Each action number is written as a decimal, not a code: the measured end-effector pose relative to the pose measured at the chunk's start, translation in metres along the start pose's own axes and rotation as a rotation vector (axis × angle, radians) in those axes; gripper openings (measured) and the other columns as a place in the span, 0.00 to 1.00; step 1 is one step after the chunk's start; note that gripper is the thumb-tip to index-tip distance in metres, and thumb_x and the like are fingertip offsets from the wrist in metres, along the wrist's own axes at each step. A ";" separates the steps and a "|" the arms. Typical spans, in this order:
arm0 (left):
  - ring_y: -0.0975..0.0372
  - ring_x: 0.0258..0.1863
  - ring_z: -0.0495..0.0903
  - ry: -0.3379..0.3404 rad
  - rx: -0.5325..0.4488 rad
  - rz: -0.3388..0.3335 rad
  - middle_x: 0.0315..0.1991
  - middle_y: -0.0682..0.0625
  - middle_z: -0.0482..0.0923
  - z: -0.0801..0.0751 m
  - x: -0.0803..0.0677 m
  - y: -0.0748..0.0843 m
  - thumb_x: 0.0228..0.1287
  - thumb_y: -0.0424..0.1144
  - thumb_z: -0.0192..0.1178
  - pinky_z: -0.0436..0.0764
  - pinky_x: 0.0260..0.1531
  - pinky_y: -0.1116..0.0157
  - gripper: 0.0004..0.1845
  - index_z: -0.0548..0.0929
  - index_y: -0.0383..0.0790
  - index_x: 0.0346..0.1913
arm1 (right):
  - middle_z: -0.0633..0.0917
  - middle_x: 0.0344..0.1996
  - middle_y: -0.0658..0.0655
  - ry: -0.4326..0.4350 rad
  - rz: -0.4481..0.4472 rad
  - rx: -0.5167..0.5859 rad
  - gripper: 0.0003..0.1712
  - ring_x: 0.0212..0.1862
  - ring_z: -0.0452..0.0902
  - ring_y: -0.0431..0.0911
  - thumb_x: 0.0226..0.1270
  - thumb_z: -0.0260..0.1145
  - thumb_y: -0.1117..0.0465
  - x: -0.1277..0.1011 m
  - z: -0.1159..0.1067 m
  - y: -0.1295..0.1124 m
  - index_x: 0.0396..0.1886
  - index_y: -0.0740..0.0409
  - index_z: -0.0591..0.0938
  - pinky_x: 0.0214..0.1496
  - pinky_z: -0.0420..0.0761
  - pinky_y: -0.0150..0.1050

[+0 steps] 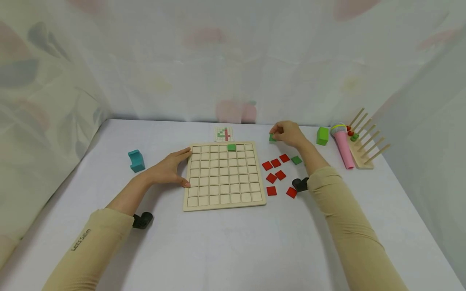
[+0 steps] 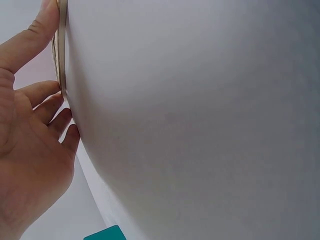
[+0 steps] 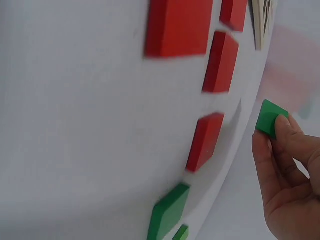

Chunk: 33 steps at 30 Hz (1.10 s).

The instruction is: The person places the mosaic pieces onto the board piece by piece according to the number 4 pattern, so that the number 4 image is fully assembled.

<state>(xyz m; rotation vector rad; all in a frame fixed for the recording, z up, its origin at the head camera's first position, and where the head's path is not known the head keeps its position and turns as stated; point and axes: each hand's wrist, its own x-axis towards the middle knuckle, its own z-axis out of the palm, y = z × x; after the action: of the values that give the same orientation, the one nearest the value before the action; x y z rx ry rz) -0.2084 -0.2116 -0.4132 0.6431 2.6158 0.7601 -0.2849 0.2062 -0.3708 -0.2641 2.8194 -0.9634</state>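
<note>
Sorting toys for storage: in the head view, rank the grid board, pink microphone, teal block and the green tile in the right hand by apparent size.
1. grid board
2. pink microphone
3. teal block
4. green tile, partly hidden by the right hand

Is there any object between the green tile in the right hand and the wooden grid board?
Nothing visible does. The right hand pinches the green tile beyond the board's far right corner, and bare table lies between it and the grid board. The red tiles lie nearer, off that line.

The left hand [image 1: 165,169] rests against the grid board [image 1: 223,175] edge; the right hand [image 1: 289,133] pinches a green tile [image 1: 272,138] beyond 7 red tiles [image 1: 275,163] on the counter [image 1: 225,242].
</note>
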 end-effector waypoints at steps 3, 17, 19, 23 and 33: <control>0.38 0.79 0.44 -0.004 -0.008 -0.002 0.81 0.37 0.42 0.000 0.000 0.001 0.42 0.52 0.79 0.50 0.76 0.38 0.65 0.50 0.30 0.77 | 0.84 0.44 0.63 -0.005 -0.016 0.010 0.10 0.46 0.76 0.50 0.70 0.63 0.66 0.002 0.006 -0.008 0.47 0.64 0.83 0.44 0.76 0.34; 0.38 0.79 0.42 -0.016 -0.017 0.001 0.81 0.38 0.40 0.001 0.001 0.004 0.43 0.51 0.79 0.49 0.76 0.38 0.65 0.48 0.30 0.78 | 0.85 0.44 0.60 -0.061 -0.087 0.092 0.11 0.45 0.78 0.48 0.69 0.65 0.63 0.011 0.039 -0.042 0.48 0.61 0.84 0.44 0.76 0.33; 0.38 0.79 0.42 -0.015 -0.018 0.002 0.81 0.38 0.40 0.002 0.001 0.004 0.43 0.50 0.79 0.49 0.76 0.38 0.65 0.48 0.30 0.78 | 0.86 0.44 0.60 -0.074 -0.094 0.096 0.11 0.45 0.78 0.47 0.69 0.65 0.63 0.011 0.043 -0.046 0.48 0.61 0.85 0.44 0.76 0.34; 0.38 0.79 0.42 -0.012 -0.016 0.009 0.81 0.38 0.40 0.002 0.002 0.004 0.43 0.50 0.79 0.49 0.76 0.39 0.65 0.49 0.30 0.78 | 0.87 0.43 0.60 -0.093 -0.108 0.095 0.10 0.45 0.79 0.48 0.69 0.66 0.62 0.012 0.051 -0.055 0.46 0.60 0.86 0.48 0.78 0.37; 0.37 0.79 0.42 -0.013 -0.015 0.025 0.81 0.36 0.40 0.002 0.001 0.005 0.44 0.50 0.79 0.49 0.76 0.38 0.64 0.49 0.29 0.77 | 0.88 0.43 0.59 -0.163 -0.173 0.078 0.09 0.46 0.81 0.49 0.68 0.66 0.62 0.012 0.065 -0.072 0.45 0.59 0.87 0.53 0.80 0.41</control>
<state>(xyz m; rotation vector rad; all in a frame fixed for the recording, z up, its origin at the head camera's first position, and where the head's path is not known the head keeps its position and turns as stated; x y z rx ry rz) -0.2063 -0.2062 -0.4120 0.6748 2.5927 0.7796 -0.2748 0.1090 -0.3777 -0.5579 2.6382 -1.0327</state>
